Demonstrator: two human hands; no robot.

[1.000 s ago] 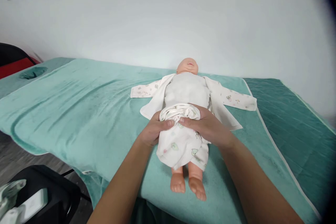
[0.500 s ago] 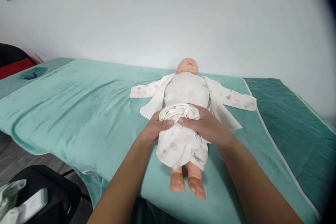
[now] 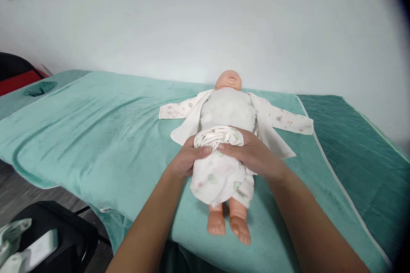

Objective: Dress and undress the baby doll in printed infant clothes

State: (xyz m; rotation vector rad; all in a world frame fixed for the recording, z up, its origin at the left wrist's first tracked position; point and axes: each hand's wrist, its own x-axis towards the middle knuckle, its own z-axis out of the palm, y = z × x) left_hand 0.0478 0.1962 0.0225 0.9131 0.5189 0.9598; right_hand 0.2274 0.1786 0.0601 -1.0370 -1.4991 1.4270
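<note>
Currently, pants are bunched on doll near front edge of bed, gripped at waist by left hand and right hand. Shirt is spread open toward back edge; feet are exposed below pants.

I can read no words, brands, numbers or signs anywhere in front of me. The prints on the white bottoms I'm holding are small drawn figures and spots of colour, with no lettering I can make out. On the 2 sleeves of the open white jacket the prints are too small to tell. The white object at my lower left shows me no legible label.
</note>
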